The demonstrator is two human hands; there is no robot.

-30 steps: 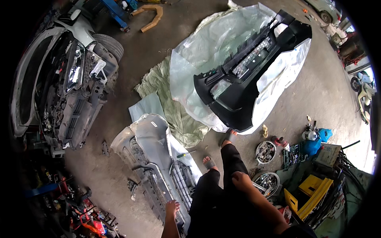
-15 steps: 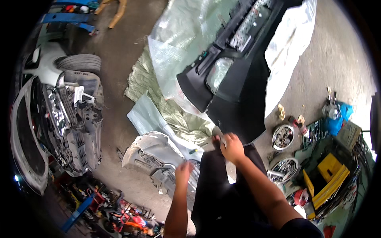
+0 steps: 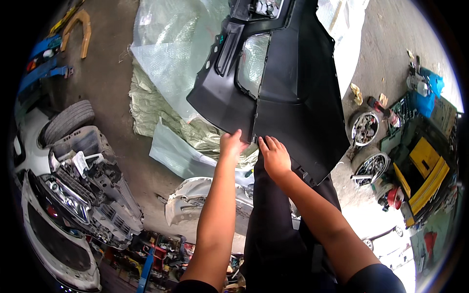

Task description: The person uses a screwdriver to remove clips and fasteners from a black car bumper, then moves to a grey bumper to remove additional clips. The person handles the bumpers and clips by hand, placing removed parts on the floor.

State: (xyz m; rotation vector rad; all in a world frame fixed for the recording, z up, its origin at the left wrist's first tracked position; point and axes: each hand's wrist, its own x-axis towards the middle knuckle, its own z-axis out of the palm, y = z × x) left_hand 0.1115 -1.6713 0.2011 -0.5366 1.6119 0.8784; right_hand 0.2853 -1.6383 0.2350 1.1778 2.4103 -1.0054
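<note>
The large matte-black plastic bumper cover (image 3: 317, 122) reaches over translucent bubble-wrap sheeting (image 3: 171, 63) towards the person, its far end cut off by the upper edge. The left hand (image 3: 232, 144) touches its near edge, fingers partly hidden; the right hand (image 3: 275, 157) rests just beside, fingers extended on the panel. Whether either grips, I cannot tell. The left forearm partly covers a worn pale-grey bumper (image 3: 188, 200).

both hands (image 3: 232, 145) (image 3: 276, 157) forward, close together
</note>
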